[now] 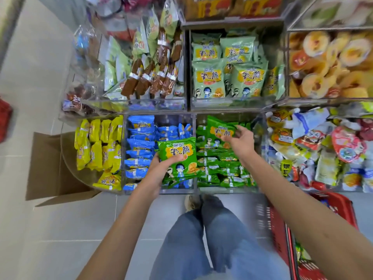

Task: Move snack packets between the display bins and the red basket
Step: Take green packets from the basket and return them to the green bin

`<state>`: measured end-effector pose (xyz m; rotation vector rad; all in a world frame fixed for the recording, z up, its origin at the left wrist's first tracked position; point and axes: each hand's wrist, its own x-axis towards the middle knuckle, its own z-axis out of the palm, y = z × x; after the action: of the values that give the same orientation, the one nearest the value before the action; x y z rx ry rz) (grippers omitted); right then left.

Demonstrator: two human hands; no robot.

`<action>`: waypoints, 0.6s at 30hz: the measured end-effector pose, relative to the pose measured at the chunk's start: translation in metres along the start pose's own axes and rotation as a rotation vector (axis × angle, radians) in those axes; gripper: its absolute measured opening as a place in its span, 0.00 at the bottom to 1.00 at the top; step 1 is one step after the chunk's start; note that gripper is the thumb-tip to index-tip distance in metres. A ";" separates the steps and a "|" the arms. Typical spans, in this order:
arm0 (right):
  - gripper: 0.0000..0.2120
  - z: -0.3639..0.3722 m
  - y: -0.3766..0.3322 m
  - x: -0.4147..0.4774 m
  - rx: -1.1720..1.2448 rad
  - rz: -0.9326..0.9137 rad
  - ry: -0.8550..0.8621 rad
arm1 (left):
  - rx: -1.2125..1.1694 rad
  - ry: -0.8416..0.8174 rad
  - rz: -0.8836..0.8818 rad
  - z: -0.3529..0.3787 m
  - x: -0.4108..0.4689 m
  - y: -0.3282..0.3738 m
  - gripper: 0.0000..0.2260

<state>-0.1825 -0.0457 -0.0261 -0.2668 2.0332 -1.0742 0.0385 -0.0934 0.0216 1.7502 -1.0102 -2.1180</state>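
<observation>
Well to the left of the left hand, an open cardboard box sits on the floor tiles. Nearer that hand a clear bin holds yellow packets, and just beside its knuckles the next bin holds blue packets. The left hand grips a bright green packet from below, thumb curled over the front face, holding it face-up above the divider between the blue and green sections. More green wrapper shows under it, though I cannot tell how many packets the hand holds. Right of this grip, the green bin is filled with matching packets lying on edge. Above that bin the right hand pinches a second green packet by its right edge, fingers curled on it, the packet tilted above the row beneath. Further right lies a bin of mixed snacks. Below the right forearm, the red basket stands on the floor, partly hidden by the arm.
</observation>
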 end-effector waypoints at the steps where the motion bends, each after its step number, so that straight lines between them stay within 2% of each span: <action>1: 0.34 0.006 0.001 0.013 -0.053 -0.008 0.036 | 0.000 0.010 -0.004 0.001 0.008 0.000 0.37; 6: 0.27 0.032 0.008 0.065 -0.155 -0.011 0.076 | -0.015 0.025 -0.064 0.003 0.040 -0.012 0.40; 9: 0.24 0.048 0.014 0.090 -0.113 0.015 0.036 | -0.048 0.019 -0.076 0.006 0.049 -0.020 0.34; 11: 0.21 0.056 0.020 0.101 -0.170 -0.038 0.041 | -0.075 0.027 -0.088 0.008 0.053 -0.024 0.27; 15: 0.17 0.064 0.038 0.106 -0.392 -0.144 0.165 | -0.058 0.036 -0.106 0.009 0.057 -0.027 0.30; 18: 0.18 0.068 0.045 0.109 -0.337 -0.048 0.221 | -0.048 0.030 -0.094 0.009 0.060 -0.027 0.28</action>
<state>-0.1961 -0.1148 -0.1426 -0.3838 2.4173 -0.8129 0.0212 -0.1039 -0.0413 1.8345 -0.8777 -2.1462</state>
